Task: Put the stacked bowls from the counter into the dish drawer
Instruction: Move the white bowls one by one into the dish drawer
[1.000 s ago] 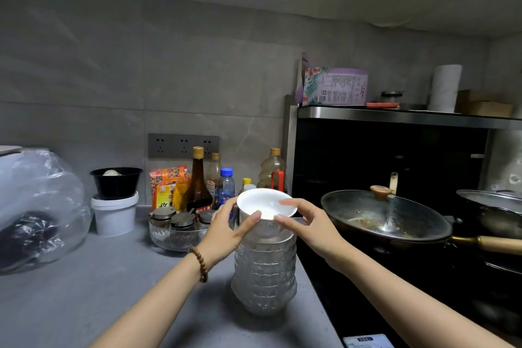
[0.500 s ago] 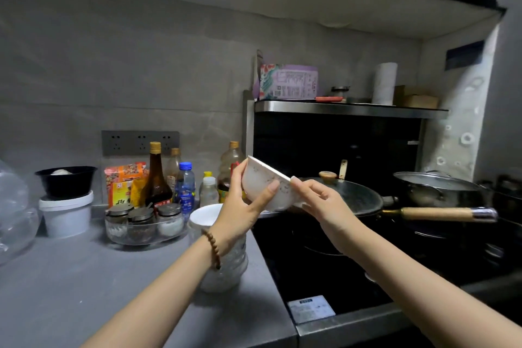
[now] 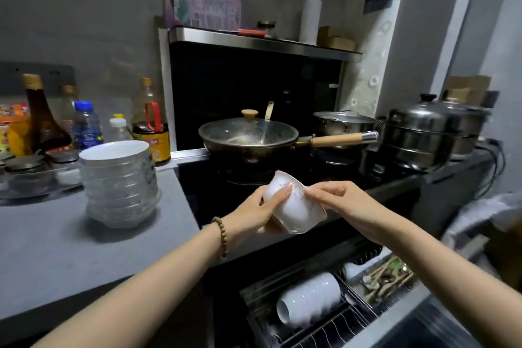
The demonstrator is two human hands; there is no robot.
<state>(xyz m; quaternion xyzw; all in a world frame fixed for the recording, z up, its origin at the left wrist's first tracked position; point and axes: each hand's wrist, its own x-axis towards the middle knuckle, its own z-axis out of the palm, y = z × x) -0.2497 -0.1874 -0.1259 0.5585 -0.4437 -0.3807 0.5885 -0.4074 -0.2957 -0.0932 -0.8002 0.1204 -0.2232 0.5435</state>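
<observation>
Both hands held one white bowl (image 3: 293, 205) at frame centre, tilted with its base up toward 11 o'clock and its mouth down toward 4 o'clock, over the front edge of the stove (image 3: 333, 175). Left hand (image 3: 255, 213) had its grip clamped on the bowl's base end, fingers wrapped on the side, bead bracelet (image 3: 221, 237) on the wrist. Right hand (image 3: 347, 206) had its grip pinched on the bowl's upper wall at 1 o'clock of the bowl. Remaining stack of bowls (image 3: 120, 183) stood upright on the grey counter (image 3: 56, 248) at 9 o'clock, well apart from the hands, white bowl on top, clear ones beneath. Dish drawer (image 3: 324, 325) was open at 5 o'clock below the hands, with a row of white bowls (image 3: 309, 301) lying on their sides in the wire rack. Lidded pan (image 3: 250, 135) sat on the stove at 12 o'clock, bottles (image 3: 84, 124) behind the stack.
</observation>
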